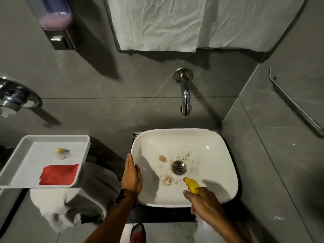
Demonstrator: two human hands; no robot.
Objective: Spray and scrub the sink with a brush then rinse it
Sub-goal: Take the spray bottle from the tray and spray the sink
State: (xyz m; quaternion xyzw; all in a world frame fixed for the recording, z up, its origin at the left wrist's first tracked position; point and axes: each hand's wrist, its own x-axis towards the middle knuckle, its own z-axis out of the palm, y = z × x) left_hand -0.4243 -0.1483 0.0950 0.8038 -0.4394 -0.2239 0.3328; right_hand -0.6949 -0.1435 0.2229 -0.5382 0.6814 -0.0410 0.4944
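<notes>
A white square sink [215, 141] sits below a chrome wall tap [185, 95]; brown stains lie around its metal drain [179, 167]. My right hand [204, 201] grips a spray bottle [192, 185] with a yellow nozzle, aimed into the basin just in front of the drain. My left hand [131, 174] rests flat, fingers together, on the sink's left rim and holds nothing. A small brush with a yellow handle [62, 152] lies in the white tray [15, 156] to the left, blurred.
A red cloth [59, 174] lies in the same tray. White and grey towels [73, 206] are heaped under the tray. A soap dispenser [56, 23] and a white sheet [157, 23] hang on the grey tiled wall. A rail [294, 100] is at right.
</notes>
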